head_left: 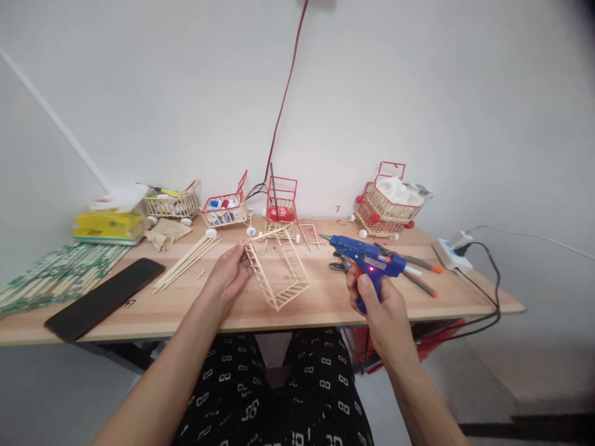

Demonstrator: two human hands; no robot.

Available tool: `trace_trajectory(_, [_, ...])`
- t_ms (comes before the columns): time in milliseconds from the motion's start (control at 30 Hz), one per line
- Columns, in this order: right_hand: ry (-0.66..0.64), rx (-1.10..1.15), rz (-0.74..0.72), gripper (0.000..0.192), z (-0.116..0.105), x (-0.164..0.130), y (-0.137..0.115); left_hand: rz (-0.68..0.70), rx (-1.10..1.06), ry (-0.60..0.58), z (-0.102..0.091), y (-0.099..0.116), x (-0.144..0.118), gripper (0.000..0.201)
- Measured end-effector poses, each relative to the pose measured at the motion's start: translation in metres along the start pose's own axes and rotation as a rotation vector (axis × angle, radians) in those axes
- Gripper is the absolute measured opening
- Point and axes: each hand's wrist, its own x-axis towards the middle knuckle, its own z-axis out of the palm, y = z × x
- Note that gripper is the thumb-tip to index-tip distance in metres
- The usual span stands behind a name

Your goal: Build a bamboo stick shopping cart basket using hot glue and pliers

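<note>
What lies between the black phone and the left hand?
In the head view, loose wooden sticks and one short piece lie between phone and left hand.

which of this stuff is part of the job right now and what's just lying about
In the job:
glue gun, in the right hand
stick frame, in the left hand
loose sticks, probably

Apparently just lying about:
phone
yellow packet
crumpled cloth

There are 4 carts [227, 218], 1 stick frame [294, 292], 1 glue gun [372, 256], 2 hands [230, 271] [382, 303] and 1 phone [106, 298].
</note>
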Motion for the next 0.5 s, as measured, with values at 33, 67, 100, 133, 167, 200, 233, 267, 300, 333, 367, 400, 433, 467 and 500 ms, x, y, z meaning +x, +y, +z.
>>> trace_trajectory(33, [-0.005, -0.004, 0.006, 0.029, 0.001, 0.000, 0.002, -0.003, 0.021, 0.018, -0.001, 0.001, 0.003, 0.028])
trace_trajectory(67, [-0.009, -0.007, 0.011, 0.029, 0.002, 0.000, 0.004, -0.007, 0.047, 0.037, -0.003, 0.002, 0.006, 0.029])
trace_trajectory(100, [-0.013, -0.009, 0.014, 0.029, 0.003, 0.000, 0.006, -0.010, 0.076, 0.054, -0.004, 0.002, 0.008, 0.031])
trace_trajectory(133, [-0.017, -0.012, 0.015, 0.028, 0.004, -0.001, 0.007, -0.013, 0.107, 0.065, -0.005, 0.003, 0.011, 0.031])
trace_trajectory(167, [-0.023, -0.019, 0.014, 0.028, 0.004, -0.001, 0.009, -0.014, 0.139, 0.072, -0.007, 0.003, 0.012, 0.030])
trace_trajectory(200, [-0.028, -0.028, 0.013, 0.027, 0.004, -0.001, 0.010, -0.013, 0.172, 0.075, -0.008, 0.004, 0.014, 0.029])
trace_trajectory(233, [-0.036, -0.040, 0.012, 0.027, 0.004, -0.001, 0.011, -0.007, 0.205, 0.076, -0.009, 0.004, 0.015, 0.027])
trace_trajectory(267, [-0.044, -0.050, 0.011, 0.026, 0.003, -0.001, 0.012, 0.003, 0.237, 0.077, -0.011, 0.004, 0.016, 0.024])
trace_trajectory(300, [-0.052, -0.059, 0.011, 0.026, 0.003, -0.002, 0.013, 0.019, 0.268, 0.078, -0.013, 0.004, 0.018, 0.021])
trace_trajectory(333, [-0.058, -0.065, 0.012, 0.027, 0.003, -0.002, 0.014, 0.039, 0.297, 0.080, -0.015, 0.004, 0.020, 0.018])
trace_trajectory(367, [-0.062, -0.070, 0.015, 0.027, 0.003, -0.002, 0.015, 0.063, 0.324, 0.083, -0.017, 0.004, 0.021, 0.016])
trace_trajectory(400, [-0.063, -0.073, 0.017, 0.028, 0.003, -0.002, 0.016, 0.090, 0.350, 0.087, -0.020, 0.004, 0.023, 0.013])
trace_trajectory(433, [-0.062, -0.078, 0.018, 0.028, 0.003, -0.002, 0.017, 0.116, 0.375, 0.091, -0.022, 0.003, 0.025, 0.011])
trace_trajectory(467, [-0.061, -0.085, 0.019, 0.029, 0.004, -0.001, 0.017, 0.141, 0.399, 0.095, -0.024, 0.002, 0.027, 0.010])
trace_trajectory(500, [-0.060, -0.094, 0.017, 0.029, 0.004, -0.001, 0.018, 0.165, 0.420, 0.099, -0.027, 0.002, 0.028, 0.009])
